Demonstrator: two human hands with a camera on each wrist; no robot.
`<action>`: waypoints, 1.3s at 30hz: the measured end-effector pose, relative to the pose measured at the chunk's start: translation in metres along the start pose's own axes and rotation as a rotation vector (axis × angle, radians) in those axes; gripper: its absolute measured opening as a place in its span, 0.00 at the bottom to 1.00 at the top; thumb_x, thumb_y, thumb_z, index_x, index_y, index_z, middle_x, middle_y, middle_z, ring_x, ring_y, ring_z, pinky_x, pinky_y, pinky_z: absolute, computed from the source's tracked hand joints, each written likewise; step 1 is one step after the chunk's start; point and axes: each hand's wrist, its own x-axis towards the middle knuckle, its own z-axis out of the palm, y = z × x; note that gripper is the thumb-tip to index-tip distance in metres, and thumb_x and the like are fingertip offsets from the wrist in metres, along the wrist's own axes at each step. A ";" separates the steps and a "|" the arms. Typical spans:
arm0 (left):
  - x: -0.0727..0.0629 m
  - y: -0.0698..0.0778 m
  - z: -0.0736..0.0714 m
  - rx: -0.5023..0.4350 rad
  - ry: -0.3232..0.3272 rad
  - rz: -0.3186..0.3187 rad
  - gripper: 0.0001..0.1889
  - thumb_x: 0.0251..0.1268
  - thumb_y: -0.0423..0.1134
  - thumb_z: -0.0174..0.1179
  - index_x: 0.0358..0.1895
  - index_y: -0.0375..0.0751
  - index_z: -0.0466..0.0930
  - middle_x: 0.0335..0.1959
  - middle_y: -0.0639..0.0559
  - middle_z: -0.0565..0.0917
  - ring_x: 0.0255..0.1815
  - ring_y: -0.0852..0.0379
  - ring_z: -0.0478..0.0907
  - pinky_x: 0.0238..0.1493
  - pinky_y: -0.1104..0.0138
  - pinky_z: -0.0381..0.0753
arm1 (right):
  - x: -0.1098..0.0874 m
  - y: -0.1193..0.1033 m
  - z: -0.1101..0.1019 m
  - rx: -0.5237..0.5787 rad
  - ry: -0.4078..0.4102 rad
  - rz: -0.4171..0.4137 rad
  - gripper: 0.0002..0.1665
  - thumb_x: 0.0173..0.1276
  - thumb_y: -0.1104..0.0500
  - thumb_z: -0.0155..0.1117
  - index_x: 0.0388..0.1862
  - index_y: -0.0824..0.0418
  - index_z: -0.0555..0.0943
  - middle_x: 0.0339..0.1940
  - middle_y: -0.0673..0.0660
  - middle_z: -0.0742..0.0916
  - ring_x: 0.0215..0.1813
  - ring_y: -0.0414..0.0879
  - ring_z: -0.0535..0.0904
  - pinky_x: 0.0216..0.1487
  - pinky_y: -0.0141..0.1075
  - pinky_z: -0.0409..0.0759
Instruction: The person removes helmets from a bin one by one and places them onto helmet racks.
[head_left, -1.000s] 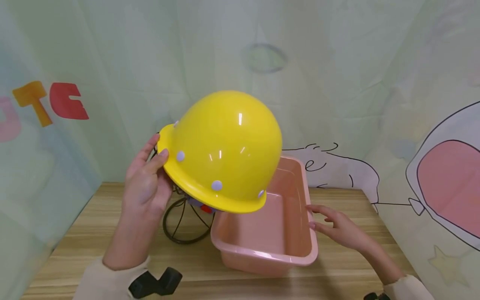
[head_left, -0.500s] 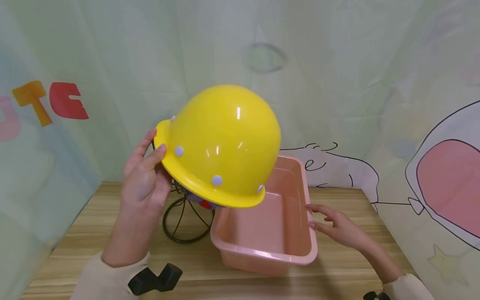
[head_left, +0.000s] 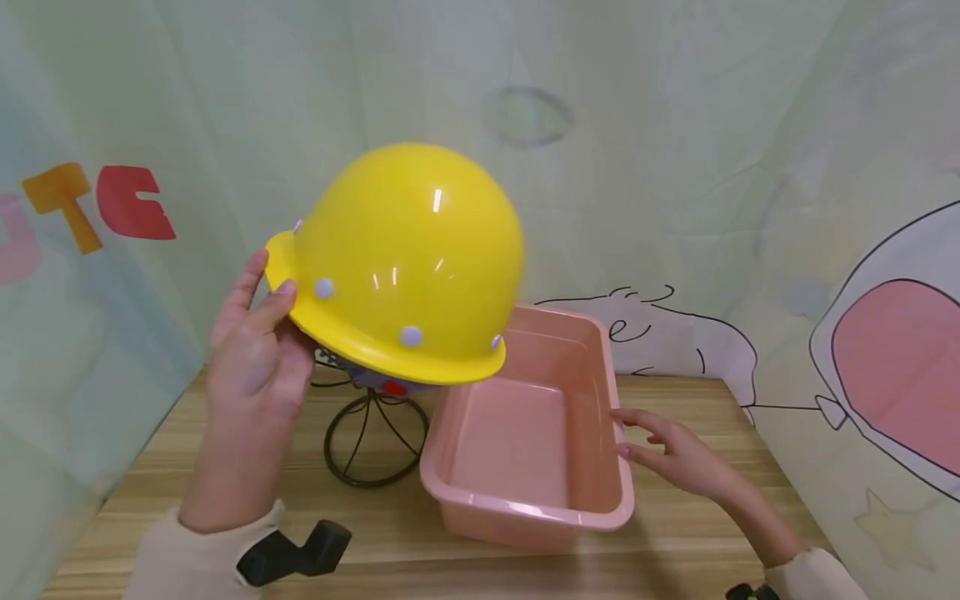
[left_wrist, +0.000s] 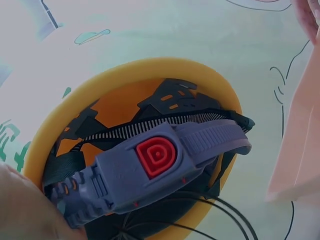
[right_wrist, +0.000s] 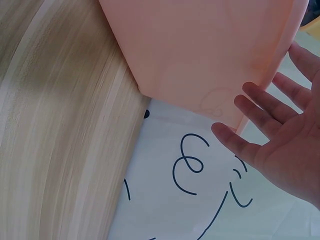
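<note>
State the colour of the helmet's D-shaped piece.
The D-shaped piece is red; best view: left wrist.

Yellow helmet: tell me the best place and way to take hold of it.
Best, I think, by the left end of its brim, coming from the left, thumb over the top and fingers behind, much as the left hand pinches it. The brim flares out as a narrow ledge and is tilted up at that end, while the dome is smooth and rounded.
</note>
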 end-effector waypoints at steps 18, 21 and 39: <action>0.001 0.011 -0.022 -0.066 -0.024 0.108 0.25 0.61 0.18 0.46 0.61 0.40 0.60 0.63 0.49 0.65 0.64 0.50 0.61 0.57 0.60 0.69 | -0.001 0.001 0.000 0.000 -0.004 0.010 0.29 0.66 0.50 0.58 0.61 0.63 0.69 0.61 0.59 0.75 0.58 0.57 0.70 0.50 0.53 0.72; 0.001 0.013 -0.027 -0.084 -0.017 0.099 0.25 0.61 0.18 0.46 0.60 0.39 0.62 0.63 0.49 0.65 0.64 0.50 0.61 0.57 0.60 0.69 | -0.001 0.001 0.000 0.003 -0.003 0.010 0.29 0.66 0.50 0.58 0.61 0.63 0.69 0.61 0.59 0.75 0.58 0.57 0.70 0.50 0.54 0.72; 0.004 0.023 -0.058 -0.174 -0.003 0.031 0.26 0.61 0.18 0.47 0.61 0.42 0.64 0.62 0.51 0.66 0.62 0.51 0.65 0.58 0.58 0.68 | 0.000 0.001 0.002 0.006 0.012 0.002 0.28 0.66 0.51 0.58 0.61 0.63 0.70 0.60 0.58 0.75 0.58 0.56 0.71 0.50 0.54 0.72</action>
